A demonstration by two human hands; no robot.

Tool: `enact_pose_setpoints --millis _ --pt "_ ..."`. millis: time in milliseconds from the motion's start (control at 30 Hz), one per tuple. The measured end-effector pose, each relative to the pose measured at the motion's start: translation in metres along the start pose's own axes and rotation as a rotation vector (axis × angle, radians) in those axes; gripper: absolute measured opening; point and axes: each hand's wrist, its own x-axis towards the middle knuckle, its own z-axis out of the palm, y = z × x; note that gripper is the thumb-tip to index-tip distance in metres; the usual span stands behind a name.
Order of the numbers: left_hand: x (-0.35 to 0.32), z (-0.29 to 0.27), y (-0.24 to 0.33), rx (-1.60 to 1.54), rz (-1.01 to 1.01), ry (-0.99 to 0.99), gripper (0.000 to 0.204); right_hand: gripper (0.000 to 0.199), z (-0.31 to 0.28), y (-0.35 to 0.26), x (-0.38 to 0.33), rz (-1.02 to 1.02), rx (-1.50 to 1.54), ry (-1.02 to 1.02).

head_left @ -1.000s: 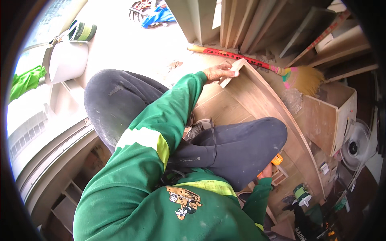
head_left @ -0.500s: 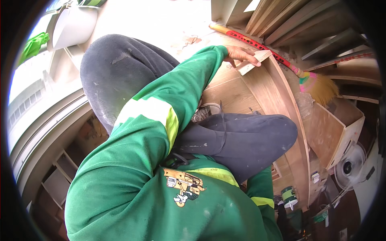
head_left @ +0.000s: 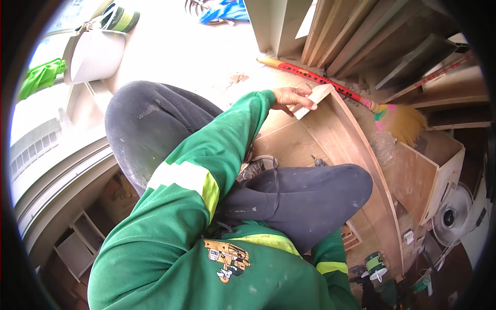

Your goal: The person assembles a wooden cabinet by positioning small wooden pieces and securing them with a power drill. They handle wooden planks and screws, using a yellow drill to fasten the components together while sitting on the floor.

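Observation:
My left hand (head_left: 290, 98) reaches out across my bent legs, its fingers closed round the far end of a long wooden board (head_left: 364, 137). A short wooden end piece (head_left: 316, 99) meets the board there, right at my fingers. The board stands on edge and curves in the fisheye picture past my right knee toward the lower right. My right sleeve (head_left: 330, 258) goes down beside my right thigh, and the hand beyond it is hidden. A small dark tool (head_left: 319, 161), too small to name, lies on the wood-look floor (head_left: 281, 137) by my right leg.
A broom (head_left: 330, 82) with a red handle lies just beyond the board. Wooden panels (head_left: 341, 31) lean at the upper right. An open wooden box (head_left: 418, 178), a fan (head_left: 449, 216) and a green tin (head_left: 376, 264) stand on the right. A white bucket (head_left: 97, 56) is at the upper left.
The view has shifted, so the hand, board and broom sit lower and farther left, and a blue cloth shows at the top. My left hand keeps its hold on the board's end.

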Motion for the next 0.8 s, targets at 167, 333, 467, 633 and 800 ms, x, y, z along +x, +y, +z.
enact_pose_setpoints --millis 167,333,467,633,800 --pt "0.010 -0.010 -0.009 -0.110 -0.063 0.036 0.105 0.058 0.007 -0.006 0.011 0.010 -0.028 -0.018" --pt "0.025 -0.010 -0.048 -0.165 -0.021 0.240 0.067 0.061 -0.029 -0.024 -0.004 0.025 -0.090 0.021" --pt "0.065 -0.006 -0.077 -0.204 -0.373 0.475 0.059 0.065 -0.088 -0.077 -0.033 -0.034 -0.152 0.152" --pt "0.055 0.022 -0.089 -0.981 -0.230 0.411 0.030 0.069 -0.086 -0.224 -0.057 -0.314 -0.429 0.266" --pt "0.064 0.013 -0.093 -1.261 -0.201 0.246 0.027 0.060 0.143 -0.238 -0.058 -0.491 -0.906 0.100"
